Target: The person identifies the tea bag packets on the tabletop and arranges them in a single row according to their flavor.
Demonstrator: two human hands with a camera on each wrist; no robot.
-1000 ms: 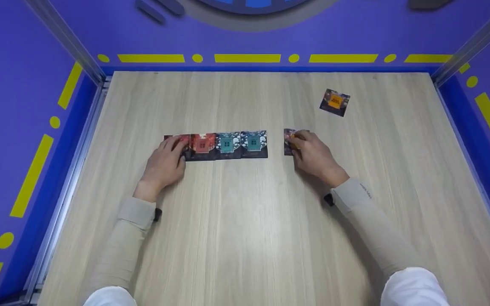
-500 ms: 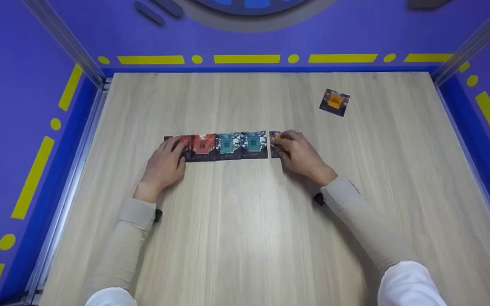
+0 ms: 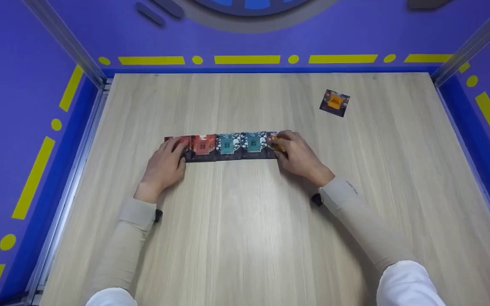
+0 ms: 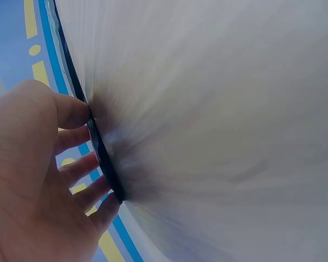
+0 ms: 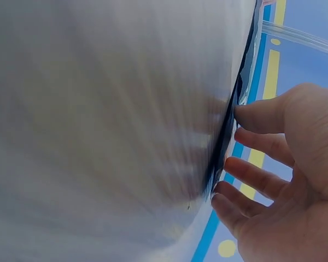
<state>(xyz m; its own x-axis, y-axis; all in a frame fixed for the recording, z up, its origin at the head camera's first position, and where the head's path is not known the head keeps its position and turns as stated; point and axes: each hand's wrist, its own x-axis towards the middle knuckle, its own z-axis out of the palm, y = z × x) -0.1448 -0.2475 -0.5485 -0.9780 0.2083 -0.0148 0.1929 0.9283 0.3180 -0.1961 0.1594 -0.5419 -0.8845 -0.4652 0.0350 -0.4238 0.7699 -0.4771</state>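
Note:
A straight row of flat, square, dark-edged packets lies across the table. My left hand (image 3: pixel 164 165) rests on the left-end red packet (image 3: pixel 178 139), its thumb and fingertips touching it and hiding most of it. To its right lie another red packet (image 3: pixel 203 145), a teal packet (image 3: pixel 227 144) and a second teal packet (image 3: pixel 254 143). My right hand (image 3: pixel 302 155) touches an orange packet (image 3: pixel 273 148) at the right end, covering most of it. That packet meets the second teal one. In the right wrist view, the fingers (image 5: pixel 257 177) are spread and gently bent against the packet's dark edge.
Another orange packet (image 3: pixel 334 102) lies tilted by itself toward the back right of the wooden table (image 3: pixel 228 221). Blue-purple walls (image 3: pixel 245 46) with yellow marks stand at the back and both sides.
My right hand has slid the orange packet left, closing the gap to the second teal packet. My left hand has stayed on the red packet.

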